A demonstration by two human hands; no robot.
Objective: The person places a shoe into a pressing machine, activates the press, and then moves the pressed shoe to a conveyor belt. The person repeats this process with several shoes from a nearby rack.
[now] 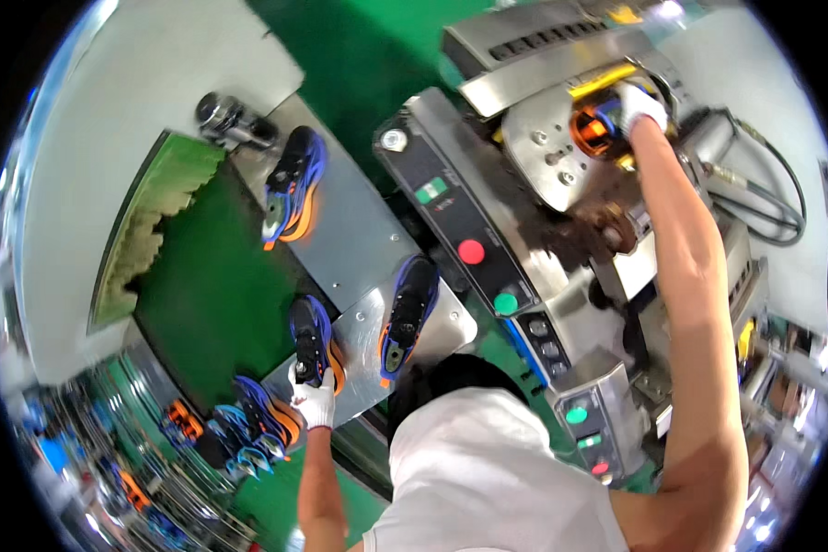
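My left hand (314,402), in a white glove, grips the near end of a black shoe (311,342) with a blue and orange sole, at the edge of a metal shelf (363,322). My right hand (641,109), also gloved, is stretched far out to the machine (541,152) and is closed on a blue and orange shoe (602,124) in its upper part. Glove and blur hide much of that shoe. A similar shoe (408,313) rests on the shelf right of my left hand. Farther up the shelf stands another shoe (294,187).
Control panels with red and green buttons (470,251) run along the machine. Black hoses (782,212) curve at its right. A dark metal cylinder (235,121) stands by the upper shelf. Several shoes (265,414) sit at lower left beside a green conveyor belt (221,276).
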